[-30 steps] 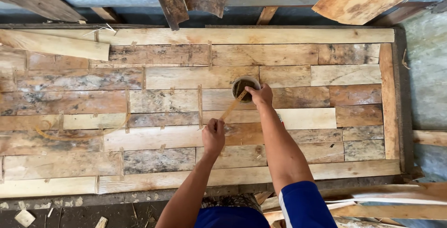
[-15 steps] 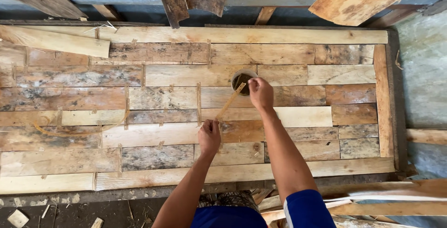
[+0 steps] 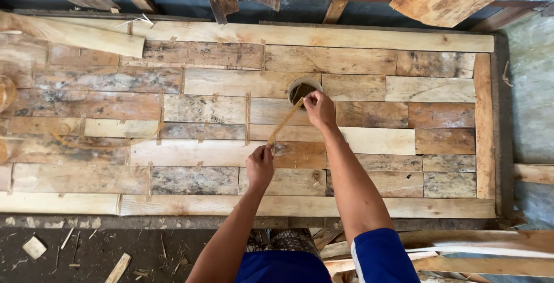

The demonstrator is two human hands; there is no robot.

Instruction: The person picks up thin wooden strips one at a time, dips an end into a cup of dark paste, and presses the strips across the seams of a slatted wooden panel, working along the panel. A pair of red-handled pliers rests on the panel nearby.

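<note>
While I lean over the work, the parts lie as follows, each placed from the round hole.

Landmark: round hole (image 3: 303, 90) cut in the patchwork plank panel (image 3: 369, 63), in its upper middle.

Strip: thin yellowish strip (image 3: 284, 123), stretched taut on a slant from the hole's lower right edge down and leftward across the boards.

Right hand: my right hand (image 3: 319, 110) sits just below and right of the hole, fingers pinched together on the strip's upper end.

Left hand: my left hand (image 3: 260, 166) lies well below the hole and slightly left, fingers closed on the strip's lower end, knuckles resting against a reddish board.

Panel: boards of pale, grey and brown wood laid in rows around the hole, with a long pale edge board (image 3: 300, 207) below it.

Loose plank: pale plank (image 3: 75, 36) lying aslant far left of the hole, at the panel's upper corner.

Ground: dark earth with wood chips (image 3: 34, 247), far below and left of the hole.
</note>
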